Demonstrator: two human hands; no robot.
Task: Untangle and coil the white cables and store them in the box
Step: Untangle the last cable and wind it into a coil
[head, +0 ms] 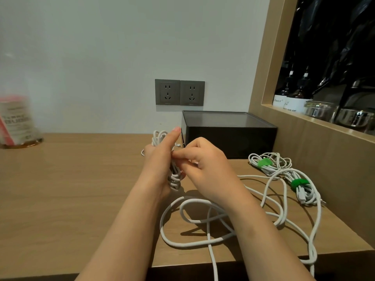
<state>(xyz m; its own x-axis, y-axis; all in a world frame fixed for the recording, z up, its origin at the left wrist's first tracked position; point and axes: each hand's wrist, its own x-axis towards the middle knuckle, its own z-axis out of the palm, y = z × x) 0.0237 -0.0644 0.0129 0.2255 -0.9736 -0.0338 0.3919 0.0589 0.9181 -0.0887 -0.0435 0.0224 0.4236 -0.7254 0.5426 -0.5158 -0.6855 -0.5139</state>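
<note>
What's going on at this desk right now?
A person is bundling white cables. The left hand holds a coil above the table while the right hand pinches its middle. A thicker loose cable sprawls on the table. A green-tied bundle and a second bundle lie at right. The black box behind looks closed.

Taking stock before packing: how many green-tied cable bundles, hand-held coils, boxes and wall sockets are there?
Green-tied bundles: 2
Coil in left hand: 1
Black box: 1
Wall sockets: 2
Total: 6
</note>
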